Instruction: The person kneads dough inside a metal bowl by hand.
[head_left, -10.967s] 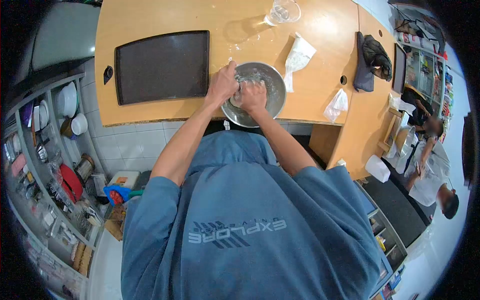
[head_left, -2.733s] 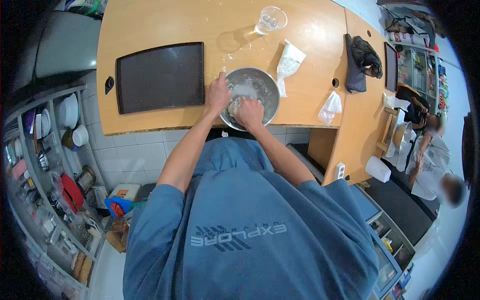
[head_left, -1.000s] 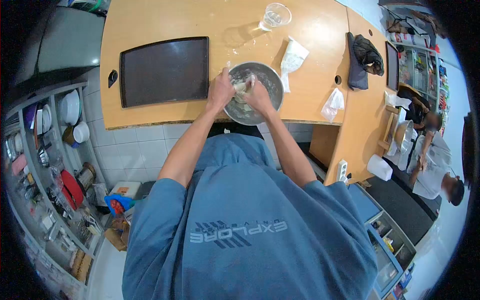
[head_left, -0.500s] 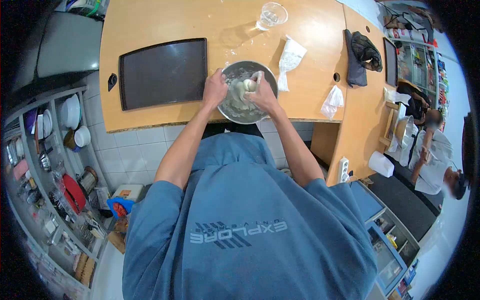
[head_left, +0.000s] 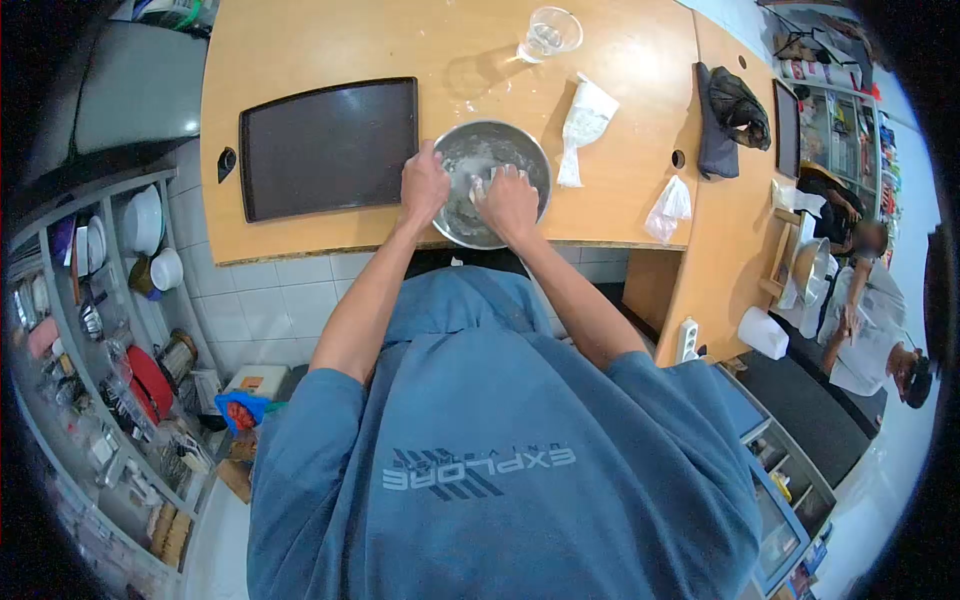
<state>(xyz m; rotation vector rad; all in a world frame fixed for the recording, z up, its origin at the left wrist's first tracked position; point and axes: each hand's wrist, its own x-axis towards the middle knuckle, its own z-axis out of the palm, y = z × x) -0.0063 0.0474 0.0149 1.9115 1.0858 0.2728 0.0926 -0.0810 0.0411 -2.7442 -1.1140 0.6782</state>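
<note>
A round metal mixing bowl (head_left: 466,218) stands at the table's front edge, its inner wall smeared with white flour. At the bowl's left rim is my left hand (head_left: 425,188), its fingers closed over the edge. Inside the bowl, my right hand (head_left: 508,203) presses down with fingers curled into pale dough (head_left: 478,186). Most of the dough is hidden under that hand, and whitish residue coats the fingertips.
Left of the bowl lies a dark baking tray (head_left: 330,150). A clear cup (head_left: 550,36) stands behind, with a white bag (head_left: 588,118) and a small plastic bag (head_left: 668,210) to the right. Dark cloth (head_left: 718,130) lies farther right. Another person (head_left: 865,320) is at the far right.
My right hand has turned over and pushed down into the bowl, covering the dough that showed between its fingers before. My left hand stays at the rim.
</note>
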